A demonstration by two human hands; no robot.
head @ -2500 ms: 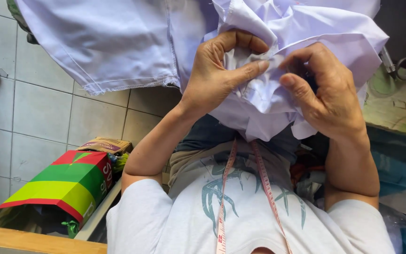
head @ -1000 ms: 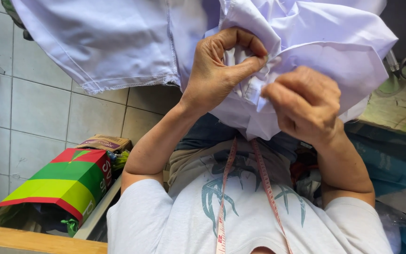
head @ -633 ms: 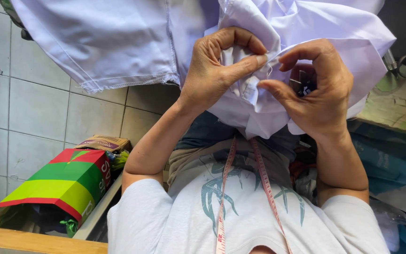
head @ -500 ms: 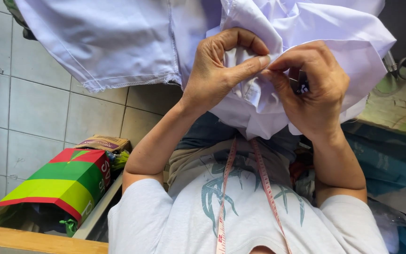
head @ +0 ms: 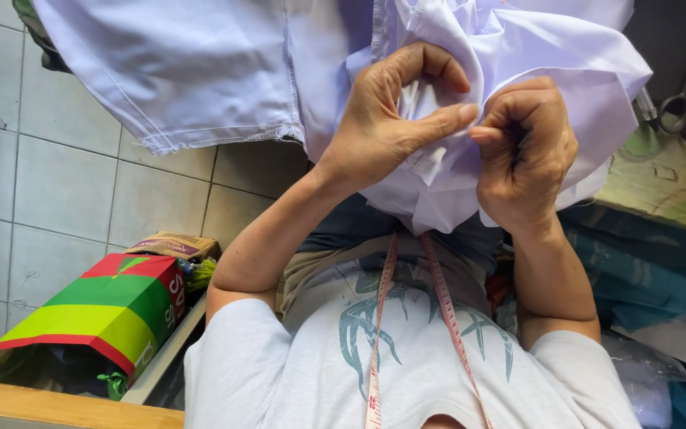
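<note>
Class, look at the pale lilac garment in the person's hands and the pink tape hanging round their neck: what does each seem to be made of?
Pale lilac garment: thin woven cloth, matt; it creases softly and shows a stitched, slightly frayed hem. Pink measuring tape: probably flexible coated fabric or vinyl, smooth; it hangs limp with printed marks. Left hand and right hand both pinch the garment.

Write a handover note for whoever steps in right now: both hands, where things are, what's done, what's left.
Left hand: thumb and forefinger pinch a fold of the white garment, held up over the lap.
Right hand: curled shut, fingertips at that same fold; anything inside it is hidden.
Measuring tape hangs round the neck; scissors lie on the table at right.
Done: the garment's hanging edge is stitched.
Left: the pinched spot, in hand.
</note>
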